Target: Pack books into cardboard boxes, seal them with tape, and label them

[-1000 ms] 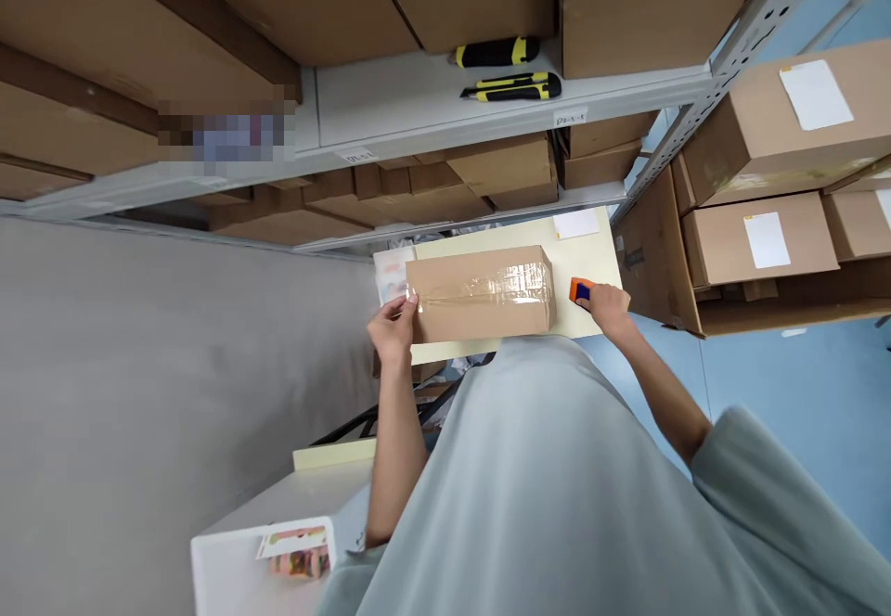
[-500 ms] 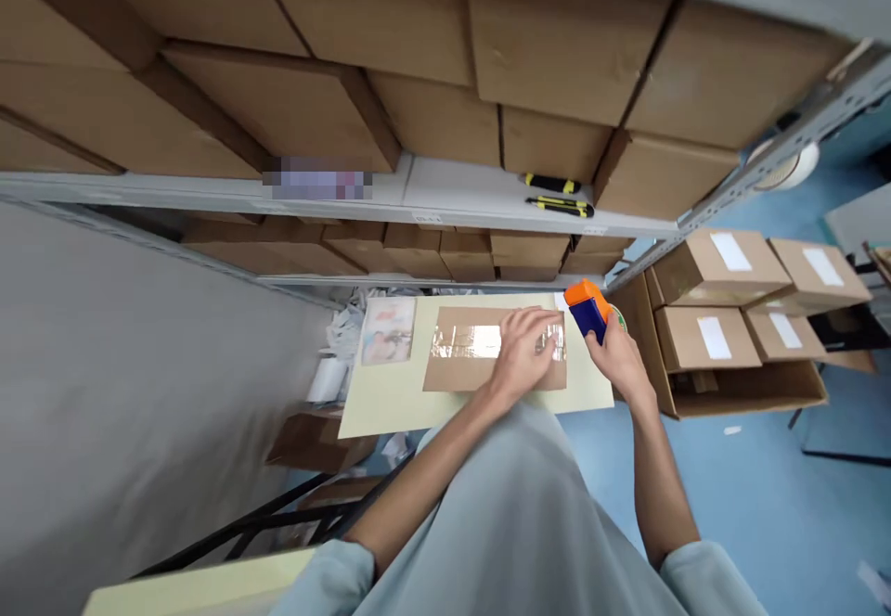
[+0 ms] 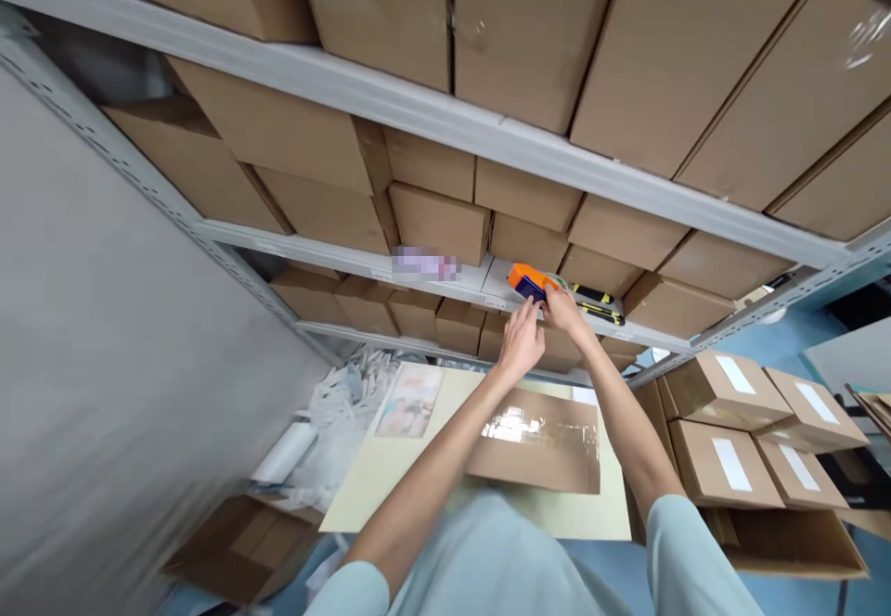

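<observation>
My right hand point(image 3: 561, 308) is closed around an orange and dark blue tape dispenser point(image 3: 535, 282) at the front edge of the middle shelf. Just below it, my left hand point(image 3: 522, 340) reaches up with fingers stretched out, their tips beside or touching the dispenser's underside; I cannot tell which. Under my arms a flat cardboard box point(image 3: 549, 458) lies on the pale yellow table point(image 3: 390, 495), with shiny clear tape along its top. Two black and yellow cutters point(image 3: 600, 312) lie on the shelf right of my right hand.
Cardboard boxes point(image 3: 432, 226) fill the shelves ahead. Right of the table, several labelled boxes point(image 3: 730, 389) stand stacked above an open carton. A printed sheet point(image 3: 410, 400) lies at the table's left. Beyond are a white roll point(image 3: 285, 451) and an open box point(image 3: 243, 546) near the wall.
Both hands have moved up to the shelf, the right one carrying the tape dispenser. My left hand has left the taped box. The view has tilted up.
</observation>
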The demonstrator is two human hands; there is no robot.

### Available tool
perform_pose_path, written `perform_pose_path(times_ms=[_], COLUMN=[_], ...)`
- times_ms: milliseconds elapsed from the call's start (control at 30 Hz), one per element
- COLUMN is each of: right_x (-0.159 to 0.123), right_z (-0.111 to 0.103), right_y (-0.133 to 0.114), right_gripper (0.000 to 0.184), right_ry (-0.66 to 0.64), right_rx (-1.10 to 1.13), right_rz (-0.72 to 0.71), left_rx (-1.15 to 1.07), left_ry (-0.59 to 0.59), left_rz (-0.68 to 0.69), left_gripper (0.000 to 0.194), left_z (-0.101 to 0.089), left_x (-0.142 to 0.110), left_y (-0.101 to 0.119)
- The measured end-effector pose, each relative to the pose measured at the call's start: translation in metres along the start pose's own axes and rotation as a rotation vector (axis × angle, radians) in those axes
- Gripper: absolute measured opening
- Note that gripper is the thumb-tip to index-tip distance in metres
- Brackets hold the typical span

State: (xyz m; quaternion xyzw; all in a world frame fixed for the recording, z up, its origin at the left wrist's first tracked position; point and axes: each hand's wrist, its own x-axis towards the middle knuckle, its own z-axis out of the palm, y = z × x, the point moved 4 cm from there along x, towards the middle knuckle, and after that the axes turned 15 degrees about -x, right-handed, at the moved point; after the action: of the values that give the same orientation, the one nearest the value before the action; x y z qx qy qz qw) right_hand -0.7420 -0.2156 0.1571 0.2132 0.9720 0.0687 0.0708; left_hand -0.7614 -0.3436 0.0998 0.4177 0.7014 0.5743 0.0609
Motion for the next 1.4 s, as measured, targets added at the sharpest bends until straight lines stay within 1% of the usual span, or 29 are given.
perform_pose_path(times_ms=[33, 100, 167, 233, 333, 367, 433, 467, 533, 567, 633, 700, 767, 833, 900, 967, 1033, 1133, 1200, 1267, 1300, 1367, 1400], right_x=[0.015, 0.037, 0.051, 0.059, 0.060, 0.056, 0.039, 0.024, -0.021, -0.050, -0.115, -0.183, -0.243, -0.285, -0.306, -0.308, -0.298, -0.276, -0.266, -0.261, -0.261, -0.262, -0.264], right_z=[-0.002, -0.002, -0.001, 0.002, 0.007, 0.010, 0.017, 0.024, 0.044, 0.057, 0.089, 0.120, 0.148, 0.169, 0.181, 0.187, 0.189, 0.196, 0.204, 0.216, 0.222, 0.233, 0.237], right_y=[-0.003, -0.008, -0.012, -0.013, -0.012, -0.009, -0.001, 0.004, 0.017, 0.024, 0.036, 0.043, 0.045, 0.042, 0.033, 0.021, 0.009, -0.003, -0.004, 0.001, 0.004, 0.011, 0.015], right_gripper=[0.037, 0.035, 0.033, 0.034, 0.041, 0.045, 0.053, 0.055, 0.056, 0.055, 0.056, 0.061, 0.067, 0.074, 0.078, 0.082, 0.089, 0.108, 0.117, 0.124, 0.126, 0.128, 0.126], right_ry=[-0.044, -0.101, -0.116, -0.121, -0.085, -0.054, 0.061, 0.137, 0.285, 0.334, 0.366, 0.330, 0.234, 0.119, 0.035, -0.005, -0.031, -0.060, -0.071, -0.095, -0.112, -0.141, -0.148], right_rx=[-0.023, -0.051, -0.060, -0.059, -0.051, -0.047, -0.011, 0.025, 0.131, 0.193, 0.308, 0.400, 0.467, 0.517, 0.549, 0.556, 0.532, 0.476, 0.465, 0.503, 0.539, 0.622, 0.660], right_rz=[0.005, 0.010, 0.015, 0.031, 0.061, 0.073, 0.100, 0.113, 0.142, 0.159, 0.226, 0.354, 0.526, 0.679, 0.745, 0.721, 0.672, 0.647, 0.677, 0.720, 0.737, 0.749, 0.744], left_rx=[0.006, 0.008, 0.006, 0.004, -0.006, -0.011, -0.016, -0.015, -0.006, 0.000, 0.013, 0.031, 0.056, 0.086, 0.113, 0.136, 0.158, 0.204, 0.253, 0.303, 0.316, 0.302, 0.274], left_ry=[-0.002, -0.001, 0.011, 0.029, 0.045, 0.046, 0.043, 0.042, 0.040, 0.042, 0.054, 0.065, 0.066, 0.053, 0.032, -0.001, -0.038, -0.070, -0.077, -0.081, -0.082, -0.067, -0.052], left_rz=[-0.002, 0.008, 0.006, -0.019, -0.059, -0.066, -0.083, -0.097, -0.143, -0.176, -0.256, -0.339, -0.409, -0.452, -0.463, -0.449, -0.437, -0.467, -0.516, -0.559, -0.576, -0.625, -0.674], left_gripper=[0.067, 0.066, 0.064, 0.062, 0.060, 0.059, 0.057, 0.057, 0.056, 0.056, 0.056, 0.058, 0.065, 0.073, 0.079, 0.084, 0.094, 0.120, 0.135, 0.142, 0.144, 0.144, 0.142], left_z=[-0.003, -0.008, -0.013, -0.016, -0.019, -0.020, -0.023, -0.026, -0.034, -0.039, -0.049, -0.056, -0.058, -0.053, -0.042, -0.027, -0.008, 0.022, 0.037, 0.043, 0.043, 0.033, 0.026], left_x=[0.002, -0.003, -0.017, -0.032, -0.054, -0.061, -0.079, -0.090, -0.118, -0.133, -0.165, -0.191, -0.209, -0.217, -0.216, -0.211, -0.204, -0.199, -0.198, -0.199, -0.199, -0.201, -0.202], left_y=[-0.002, -0.006, -0.011, -0.019, -0.032, -0.036, -0.044, -0.048, -0.057, -0.062, -0.069, -0.072, -0.073, -0.070, -0.064, -0.056, -0.049, -0.044, -0.047, -0.053, -0.058, -0.070, -0.077])
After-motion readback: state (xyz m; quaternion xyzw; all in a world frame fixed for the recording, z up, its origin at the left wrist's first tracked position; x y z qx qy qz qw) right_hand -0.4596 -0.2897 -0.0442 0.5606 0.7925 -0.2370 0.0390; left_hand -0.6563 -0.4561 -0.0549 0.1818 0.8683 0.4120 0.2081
